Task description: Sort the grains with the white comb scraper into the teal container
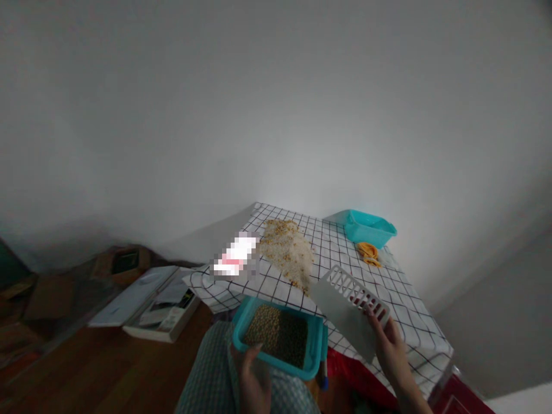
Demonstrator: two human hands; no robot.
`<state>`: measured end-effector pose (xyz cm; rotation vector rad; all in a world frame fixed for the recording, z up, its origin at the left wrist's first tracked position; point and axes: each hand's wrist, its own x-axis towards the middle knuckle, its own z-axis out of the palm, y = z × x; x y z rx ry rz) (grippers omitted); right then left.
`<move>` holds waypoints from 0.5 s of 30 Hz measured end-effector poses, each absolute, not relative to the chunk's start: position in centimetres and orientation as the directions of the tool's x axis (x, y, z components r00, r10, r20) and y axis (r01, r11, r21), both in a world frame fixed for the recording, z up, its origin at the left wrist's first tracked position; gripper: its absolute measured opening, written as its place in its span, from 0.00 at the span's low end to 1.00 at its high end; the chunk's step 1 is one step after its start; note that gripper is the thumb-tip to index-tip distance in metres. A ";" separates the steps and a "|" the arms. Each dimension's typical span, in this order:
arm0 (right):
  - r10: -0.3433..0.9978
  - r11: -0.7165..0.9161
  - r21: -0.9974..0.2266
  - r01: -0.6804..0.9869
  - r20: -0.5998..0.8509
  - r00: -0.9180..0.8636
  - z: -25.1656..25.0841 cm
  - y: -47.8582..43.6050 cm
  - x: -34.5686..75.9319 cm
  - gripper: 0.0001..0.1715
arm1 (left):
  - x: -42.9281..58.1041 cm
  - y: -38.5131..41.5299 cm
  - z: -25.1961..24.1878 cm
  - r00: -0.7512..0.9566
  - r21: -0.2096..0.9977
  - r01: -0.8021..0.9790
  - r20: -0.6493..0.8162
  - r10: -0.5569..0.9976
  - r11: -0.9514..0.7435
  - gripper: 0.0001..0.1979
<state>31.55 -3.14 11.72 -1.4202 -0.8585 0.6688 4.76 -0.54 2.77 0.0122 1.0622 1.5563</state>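
My left hand (250,371) grips the near-left rim of a teal plastic tray (276,359), its thumb over the edge. The tray is held above my lap at the table's front edge. Tan beans (263,326) lie in its left part and dark green beans (293,339) in its right part. In my right hand (391,345) is a pale grey plastic piece with a row of slots (342,313), tilted over the table's front edge. Beyond both hands, a spread heap of white grains mixed with yellow bits (288,253) lies on the checked tablecloth (330,247).
A teal basin (368,228) stands at the back right, with an orange cloth (368,253) before it. A bright, blurred-out object (236,254) lies at the table's left. An open white box (161,313) and cardboard boxes (49,296) are on the wooden floor to the left.
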 end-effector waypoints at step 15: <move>0.891 0.136 -0.981 0.140 0.183 0.416 13.0 -0.2 31.7 0.29 | 4.7 -0.7 3.3 -0.247 0.512 -0.853 -0.566 0.787 0.101 0.14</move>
